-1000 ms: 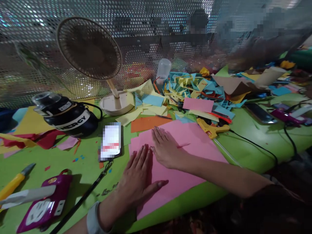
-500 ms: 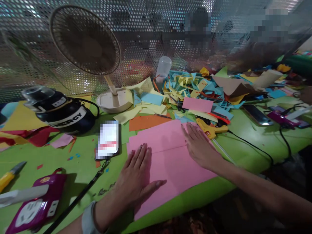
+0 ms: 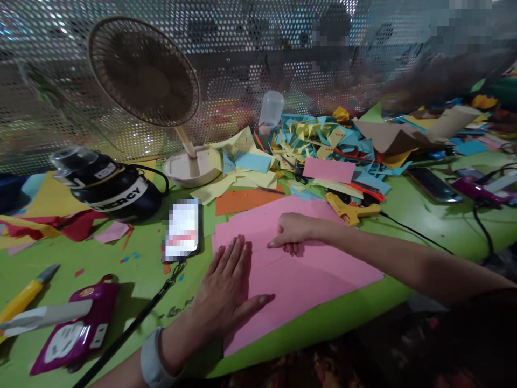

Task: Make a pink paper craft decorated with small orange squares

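One flat left hand, thumb wide, anchors the pink paper at its left. Press its middle evenly with the right hand, fingers curled.

The left hand is laid flat, its thumb spread aside; the right hand is held with curled fingers, its forearm extended.

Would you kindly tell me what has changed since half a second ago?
The right hand, which lay flat, has curled and moved left from the right side of the pink paper toward its middle. The left hand stays flat at the paper's left edge.
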Available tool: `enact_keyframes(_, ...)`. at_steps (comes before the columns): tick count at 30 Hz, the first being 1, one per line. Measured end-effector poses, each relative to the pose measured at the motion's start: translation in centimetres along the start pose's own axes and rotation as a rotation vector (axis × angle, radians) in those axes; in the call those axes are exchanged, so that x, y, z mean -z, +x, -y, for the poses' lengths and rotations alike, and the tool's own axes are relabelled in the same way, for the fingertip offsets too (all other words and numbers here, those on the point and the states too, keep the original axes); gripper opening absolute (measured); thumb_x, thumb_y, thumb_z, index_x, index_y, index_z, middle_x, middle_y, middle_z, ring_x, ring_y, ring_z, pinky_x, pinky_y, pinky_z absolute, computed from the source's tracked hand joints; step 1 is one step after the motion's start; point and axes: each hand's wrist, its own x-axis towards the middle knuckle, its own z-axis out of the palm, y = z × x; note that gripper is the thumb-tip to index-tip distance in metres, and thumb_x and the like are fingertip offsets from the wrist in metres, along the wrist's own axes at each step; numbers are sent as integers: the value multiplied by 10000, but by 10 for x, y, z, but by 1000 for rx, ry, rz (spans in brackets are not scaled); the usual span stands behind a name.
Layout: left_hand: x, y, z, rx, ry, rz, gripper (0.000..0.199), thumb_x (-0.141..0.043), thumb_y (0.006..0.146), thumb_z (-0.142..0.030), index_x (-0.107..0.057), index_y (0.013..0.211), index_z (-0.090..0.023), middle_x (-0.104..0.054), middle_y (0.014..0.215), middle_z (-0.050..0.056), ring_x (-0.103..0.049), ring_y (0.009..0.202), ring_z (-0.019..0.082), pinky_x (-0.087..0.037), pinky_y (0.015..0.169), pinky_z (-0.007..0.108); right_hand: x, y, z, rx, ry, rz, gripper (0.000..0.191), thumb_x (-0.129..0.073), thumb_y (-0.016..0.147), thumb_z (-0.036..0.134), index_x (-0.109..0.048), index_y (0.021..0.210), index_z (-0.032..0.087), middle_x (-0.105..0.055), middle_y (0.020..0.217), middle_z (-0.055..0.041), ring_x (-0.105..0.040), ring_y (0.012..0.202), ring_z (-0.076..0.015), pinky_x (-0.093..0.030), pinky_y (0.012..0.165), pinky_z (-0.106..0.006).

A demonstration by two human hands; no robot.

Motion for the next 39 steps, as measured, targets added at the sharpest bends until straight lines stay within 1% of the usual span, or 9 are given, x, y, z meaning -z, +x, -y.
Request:
enact_keyframes(5, -1, -2, 2, 15, -36, 3, 1047, -429, 837, -725, 67, 1538, -127, -264, 1561, 210, -273, 1427, 356, -237, 1139, 499, 19, -22, -31, -100, 54, -9, 393, -721, 778, 394, -594, 520, 126, -612, 417, -13, -566, 358, -111, -518, 434, -231)
enact_keyframes(11, -5, -3, 4, -5, -33, -7, 1029, -416, 843, -719, 14, 1539, -94, -275, 1550, 235, -280, 1423, 361, -267, 1121, 516, 31, -52, -53, -224, 49, -176, 376, -675, 783, 365, -570, 491, 153, -571, 372, -20, -546, 355, -113, -452, 360, -206)
enact_keyframes(16, 4, 6, 6, -9, -39, 4, 932, -395, 839, -739, -316, 1461, -50, -436, 1456, 260, -415, 1340, 387, -324, 1072, 542, 35, -60, -33, -102, -21, -271, 322, -642, 766, 196, -539, 462, 164, -543, 375, 20, -506, 353, -73, -406, 376, -173)
enact_keyframes(20, 31, 30, 10, 125, -103, -6, 582, -420, 916, -583, -563, 1256, -133, -603, 1298, 191, -564, 1166, 338, -443, 948, 493, 19, -33, -16, 52, -5, -160, 325, -688, 782, 322, -576, 529, 152, -630, 476, -5, -568, 400, -88, -472, 431, -188)
enact_keyframes(23, 47, 54, 10, 284, -280, 144, 341, -467, 917, -448, -654, 880, -166, -714, 876, 116, -657, 798, 250, -491, 671, 347, 7, -12, -13, 29, 18, -39, 392, -737, 744, 439, -584, 540, 142, -638, 464, -19, -592, 398, -116, -504, 436, -218)
enact_keyframes(25, 49, 68, 9, 378, -452, 342, 361, -515, 874, -464, -604, 655, -191, -671, 620, 53, -608, 558, 185, -423, 522, 275, 4, -6, -14, 1, 28, -32, 397, -732, 754, 444, -587, 546, 139, -631, 442, -22, -614, 413, -133, -517, 438, -228)
enact_keyframes(27, 45, 80, 9, 472, -643, 470, 417, -486, 879, -438, -547, 544, -197, -601, 465, 21, -537, 404, 141, -382, 455, 251, 4, -5, -15, -19, 28, -33, 377, -706, 788, 409, -591, 553, 138, -620, 420, -21, -627, 422, -141, -521, 435, -227)
enact_keyframes(33, 27, 93, 22, 582, -931, 633, 480, -588, 814, -479, -546, 435, -188, -567, 397, 9, -516, 365, 127, -407, 454, 247, 6, -7, -19, 19, 37, -54, 456, -741, 714, 531, -563, 538, 150, -640, 451, -38, -616, 406, -146, -526, 419, -247)
enact_keyframes(39, 33, 83, 42, 670, -1006, 740, 514, -666, 740, -569, -545, 427, -180, -548, 375, -5, -466, 337, 104, -386, 425, 241, 6, -5, -21, -10, 18, -21, 452, -709, 749, 516, -552, 519, 160, -599, 415, -15, -569, 356, -127, -505, 388, -246)
